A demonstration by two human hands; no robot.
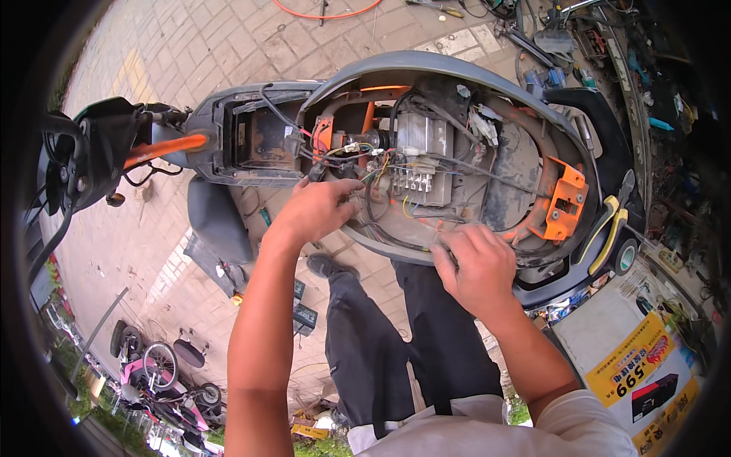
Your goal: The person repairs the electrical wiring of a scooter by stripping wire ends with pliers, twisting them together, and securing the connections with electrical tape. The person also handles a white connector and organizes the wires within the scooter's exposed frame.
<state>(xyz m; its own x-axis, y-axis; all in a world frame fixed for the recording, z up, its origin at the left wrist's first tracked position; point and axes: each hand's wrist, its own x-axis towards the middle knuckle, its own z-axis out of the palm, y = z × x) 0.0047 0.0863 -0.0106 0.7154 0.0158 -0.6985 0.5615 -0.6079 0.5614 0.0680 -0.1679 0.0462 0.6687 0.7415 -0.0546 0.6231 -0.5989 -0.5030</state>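
An opened scooter body [411, 61] lies across the view, holding a silver finned controller [430, 137], tangled wires [381, 167] and an orange metal bracket [563, 202]. My left hand [324, 209] is at the near rim, left of the controller, fingers curled on something among the wires that I cannot make out. My right hand [476, 266] is farther right along that rim, below the controller, its fingertips bent close together at the cables; what they grip is too small to name. Yellow-handled cutters [603, 232] rest at the body's right end.
Handlebars [80, 164] stand at left, a black seat [217, 221] on the paving [152, 68]. Dark batteries [303, 320] lie beside my feet. Scattered tools [556, 46] fill the upper right. A pink two-wheeler [164, 388] is lower left, a yellow printed board [636, 358] lower right.
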